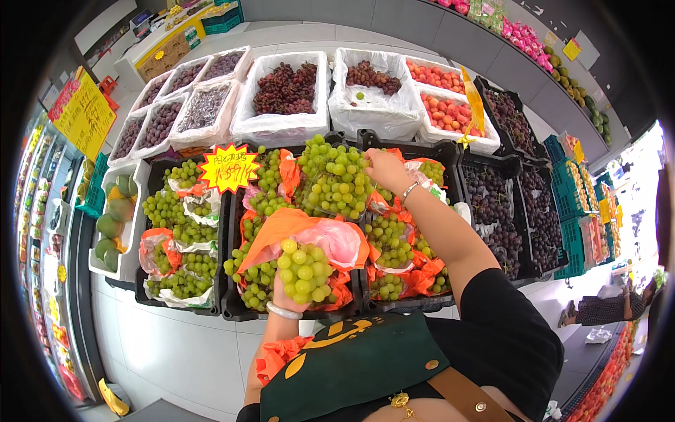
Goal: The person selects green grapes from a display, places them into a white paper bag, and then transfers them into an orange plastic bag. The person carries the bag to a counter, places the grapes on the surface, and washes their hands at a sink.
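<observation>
A bunch of green grapes (303,274) rests in my left hand (282,296), which supports it from beneath. Sheets of orange and pink wrapping paper (329,240) lie folded back behind this bunch. Farther from me, more green grapes (337,179) are heaped in what looks like a clear plastic container (352,212). My right hand (384,170) is at the right side of that heap, fingers bent against its edge; their grip is partly hidden. Both hands are over black plastic crates (227,295) of green grapes, some in orange paper (416,274). A piece of crumpled orange paper (279,356) lies against my left forearm.
A yellow price sign (230,166) stands at the left crate. White foam boxes (282,124) of red grapes and orange-red fruit (440,79) line the back. Dark grapes (493,205) fill crates to the right; mangoes (109,224) sit at left. Another person (606,308) is far right.
</observation>
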Demonstrator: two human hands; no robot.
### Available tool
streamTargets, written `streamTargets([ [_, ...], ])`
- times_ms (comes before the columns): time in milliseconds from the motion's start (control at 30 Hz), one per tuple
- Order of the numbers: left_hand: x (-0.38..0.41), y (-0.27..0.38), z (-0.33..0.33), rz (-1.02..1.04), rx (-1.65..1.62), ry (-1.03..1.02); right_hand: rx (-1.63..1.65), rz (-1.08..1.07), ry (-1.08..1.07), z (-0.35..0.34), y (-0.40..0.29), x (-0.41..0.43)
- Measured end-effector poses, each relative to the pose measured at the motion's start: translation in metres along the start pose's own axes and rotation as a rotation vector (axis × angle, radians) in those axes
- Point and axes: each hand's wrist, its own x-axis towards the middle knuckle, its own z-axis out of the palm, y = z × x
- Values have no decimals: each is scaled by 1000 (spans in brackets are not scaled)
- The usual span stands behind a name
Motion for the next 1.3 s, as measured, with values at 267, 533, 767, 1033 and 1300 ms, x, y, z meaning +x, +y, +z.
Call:
streamTargets([
  [267, -5, 0, 3, 52, -15, 41, 162, -70, -8, 18, 23, 12],
  [533, 3, -8, 9, 10, 16, 12, 313, -63, -2, 9, 34, 0],
  [767, 17, -32, 14, -95, -82, -95, 1012, 185, -700, -55, -31, -86],
  [1033, 39, -75, 52, -274, 71, -83, 831, -58, -447, -84, -15, -169],
  [1300, 72, -125, 49, -296, 48, 110, 960, 144, -68, -55, -7, -242],
])
